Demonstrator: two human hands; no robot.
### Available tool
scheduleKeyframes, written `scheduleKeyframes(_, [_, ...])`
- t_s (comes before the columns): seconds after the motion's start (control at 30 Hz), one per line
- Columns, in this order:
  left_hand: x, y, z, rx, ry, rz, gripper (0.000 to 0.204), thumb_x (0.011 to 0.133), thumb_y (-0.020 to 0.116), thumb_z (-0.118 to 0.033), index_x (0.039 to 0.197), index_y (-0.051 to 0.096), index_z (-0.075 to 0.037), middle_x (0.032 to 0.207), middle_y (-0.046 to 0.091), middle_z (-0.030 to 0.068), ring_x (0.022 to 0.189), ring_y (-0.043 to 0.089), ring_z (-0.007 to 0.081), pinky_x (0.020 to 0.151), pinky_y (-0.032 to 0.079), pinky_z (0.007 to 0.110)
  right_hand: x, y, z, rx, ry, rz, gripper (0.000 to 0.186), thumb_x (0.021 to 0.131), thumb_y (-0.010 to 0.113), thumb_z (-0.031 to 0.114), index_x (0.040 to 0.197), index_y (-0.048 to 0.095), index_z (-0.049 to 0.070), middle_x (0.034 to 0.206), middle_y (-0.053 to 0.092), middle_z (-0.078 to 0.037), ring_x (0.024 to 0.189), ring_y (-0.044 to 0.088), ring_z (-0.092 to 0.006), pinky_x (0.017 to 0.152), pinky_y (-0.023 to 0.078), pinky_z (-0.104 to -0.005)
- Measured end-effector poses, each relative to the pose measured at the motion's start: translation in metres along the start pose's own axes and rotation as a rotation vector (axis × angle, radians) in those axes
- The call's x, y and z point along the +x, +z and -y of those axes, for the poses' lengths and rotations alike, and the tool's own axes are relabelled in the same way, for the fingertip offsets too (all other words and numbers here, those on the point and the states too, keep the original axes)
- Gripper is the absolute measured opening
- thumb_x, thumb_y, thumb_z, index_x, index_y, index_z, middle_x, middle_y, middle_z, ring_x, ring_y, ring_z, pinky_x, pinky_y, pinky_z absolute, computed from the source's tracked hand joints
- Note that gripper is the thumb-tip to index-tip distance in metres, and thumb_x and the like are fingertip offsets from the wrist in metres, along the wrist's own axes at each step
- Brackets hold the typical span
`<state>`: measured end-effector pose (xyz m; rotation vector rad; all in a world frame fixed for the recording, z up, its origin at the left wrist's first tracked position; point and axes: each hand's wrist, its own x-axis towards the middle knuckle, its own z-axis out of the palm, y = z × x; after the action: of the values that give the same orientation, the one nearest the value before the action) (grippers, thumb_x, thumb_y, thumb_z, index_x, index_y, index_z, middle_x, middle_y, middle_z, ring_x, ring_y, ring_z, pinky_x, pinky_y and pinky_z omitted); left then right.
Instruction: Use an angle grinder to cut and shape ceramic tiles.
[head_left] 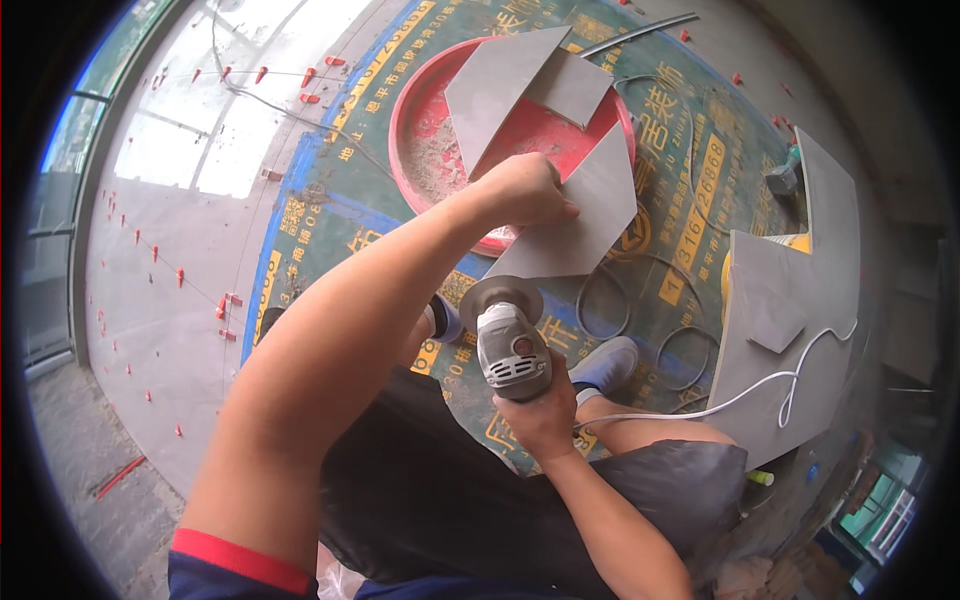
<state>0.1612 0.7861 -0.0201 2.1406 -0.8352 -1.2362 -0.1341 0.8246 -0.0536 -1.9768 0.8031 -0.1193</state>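
Here the left hand [525,190] pinches a grey tile piece [585,215] over the red basin [420,120]; just below, the right hand [540,410] is wrapped around the angle grinder [510,345].

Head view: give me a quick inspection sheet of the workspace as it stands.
Surface: printed green floor sheet over grey tiling.
Job's things: grey tile on the red basin rim; grinder at its lower edge.
Clutter: more tile pieces, a large cut slab, red spacers.
Grippers: left hand presses the tile; right hand grips the grinder.
Cables: white cord over the slab; grey cable loops.
Surroundings: glazing at left.
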Motion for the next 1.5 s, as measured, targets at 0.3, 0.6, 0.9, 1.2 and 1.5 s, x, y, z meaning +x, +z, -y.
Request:
scheduleKeyframes(0.3, [0.003, 0.002, -0.006, -0.007, -0.039, 0.010, 0.039, 0.092, 0.076, -0.028, 0.117, 0.072, 0.003, 0.099, 0.073, 0.0182, 0.087, 0.074, 0.0286, 0.069, 0.063, 0.040, 0.006, -0.008, -0.009, 0.121, 0.101, -0.058, 0.059, 0.069, 0.084, 0.014, 0.119, 0.055, 0.006, 0.105, 0.071, -0.017, 0.098, 0.070, -0.0390, 0.084, 0.055, -0.0442])
scheduleKeyframes(0.6, [0.005, 0.005, 0.000, 0.019, -0.007, -0.025, 0.037, 0.093, 0.073, -0.032, 0.107, 0.074, 0.003, 0.091, 0.073, 0.0185, 0.078, 0.074, 0.0299, 0.069, 0.061, 0.041, 0.008, -0.023, -0.009, 0.244, 0.169, -0.167, 0.053, 0.071, 0.082, 0.009, 0.115, 0.053, 0.005, 0.101, 0.071, -0.011, 0.091, 0.071, -0.0238, 0.083, 0.056, -0.0368])
scheduleKeyframes(0.9, [0.005, 0.004, -0.004, 0.107, 0.019, -0.021, 0.038, 0.093, 0.074, -0.031, 0.113, 0.073, 0.001, 0.097, 0.073, 0.0174, 0.083, 0.074, 0.0289, 0.071, 0.061, 0.041, 0.005, -0.013, -0.012, 0.286, 0.191, -0.061, 0.056, 0.070, 0.083, 0.009, 0.118, 0.054, 0.006, 0.105, 0.071, -0.011, 0.095, 0.071, -0.0252, 0.084, 0.055, -0.0372])
scheduleKeyframes(1.2, [0.002, 0.005, -0.001, 0.065, -0.001, -0.049, 0.040, 0.093, 0.072, -0.035, 0.109, 0.075, 0.001, 0.095, 0.074, 0.0191, 0.081, 0.075, 0.0308, 0.074, 0.061, 0.041, -0.001, 0.003, 0.008, 0.075, 0.105, 0.010, 0.063, 0.070, 0.083, 0.007, 0.125, 0.052, 0.005, 0.110, 0.069, -0.012, 0.100, 0.070, -0.0254, 0.089, 0.054, -0.0372])
scheduleKeyframes(1.5, [0.004, 0.007, -0.001, 0.061, 0.012, -0.060, 0.038, 0.094, 0.071, -0.035, 0.109, 0.075, 0.001, 0.092, 0.074, 0.0179, 0.077, 0.075, 0.0295, 0.069, 0.061, 0.040, 0.006, -0.013, -0.002, 0.145, 0.129, -0.103, 0.055, 0.071, 0.083, 0.013, 0.117, 0.055, 0.004, 0.102, 0.072, -0.015, 0.093, 0.072, -0.0331, 0.082, 0.056, -0.0406])
